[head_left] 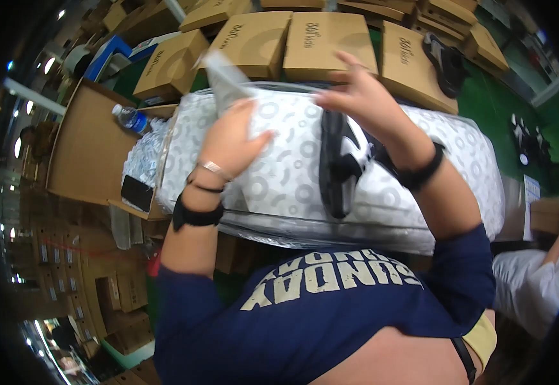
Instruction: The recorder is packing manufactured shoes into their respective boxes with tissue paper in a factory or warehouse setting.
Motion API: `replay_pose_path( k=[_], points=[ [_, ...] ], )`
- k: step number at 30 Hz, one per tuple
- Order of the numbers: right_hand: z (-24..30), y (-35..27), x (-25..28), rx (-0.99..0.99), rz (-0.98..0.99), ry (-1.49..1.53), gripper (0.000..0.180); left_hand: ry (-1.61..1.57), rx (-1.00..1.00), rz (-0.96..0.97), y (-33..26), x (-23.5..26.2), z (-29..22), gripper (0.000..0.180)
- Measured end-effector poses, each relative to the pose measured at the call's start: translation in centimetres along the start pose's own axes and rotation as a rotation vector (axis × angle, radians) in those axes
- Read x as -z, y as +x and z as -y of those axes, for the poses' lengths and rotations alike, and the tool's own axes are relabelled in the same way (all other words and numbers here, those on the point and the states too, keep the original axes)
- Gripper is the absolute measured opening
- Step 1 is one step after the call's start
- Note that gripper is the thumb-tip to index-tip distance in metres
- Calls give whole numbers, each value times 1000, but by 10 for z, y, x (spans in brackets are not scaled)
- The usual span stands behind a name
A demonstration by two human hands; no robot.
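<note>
A stack of white wrapping paper [282,173] printed with grey rings lies in front of me, with clear plastic around its edges. On it rest black-and-white shoes [342,170]; my right forearm covers part of them. My left hand [231,138] is over the stack's left part, its thumb stuck out. A blurred, pale paper sheet [223,76] rises from that hand's fingers, which seem to grip it. My right hand [364,96] hovers above the shoes near the far edge, fingers apart and nothing in them.
Brown shoe boxes [327,45] line the far side, with a dark shoe [446,64] against one. An open carton [90,147] at left holds crumpled clear plastic [141,157], a water bottle [130,119] and a phone [137,192]. Another person [529,285] handles a box at right.
</note>
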State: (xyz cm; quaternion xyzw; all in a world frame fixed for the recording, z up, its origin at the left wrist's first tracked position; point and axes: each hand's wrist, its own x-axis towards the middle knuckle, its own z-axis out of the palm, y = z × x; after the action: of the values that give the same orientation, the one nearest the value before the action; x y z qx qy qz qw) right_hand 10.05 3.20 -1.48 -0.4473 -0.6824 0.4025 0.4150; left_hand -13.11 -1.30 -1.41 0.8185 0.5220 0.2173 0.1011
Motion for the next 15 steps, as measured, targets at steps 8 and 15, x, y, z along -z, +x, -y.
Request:
replay_pose_path(
  k=[8,15],
  points=[
    [-21,-50,133,-399,-191,796,29,-53,-625,90,32,13,-127,59],
    [-116,-121,142,-825,-487,353,60,505,-574,924,113,-114,-155,61]
  ],
)
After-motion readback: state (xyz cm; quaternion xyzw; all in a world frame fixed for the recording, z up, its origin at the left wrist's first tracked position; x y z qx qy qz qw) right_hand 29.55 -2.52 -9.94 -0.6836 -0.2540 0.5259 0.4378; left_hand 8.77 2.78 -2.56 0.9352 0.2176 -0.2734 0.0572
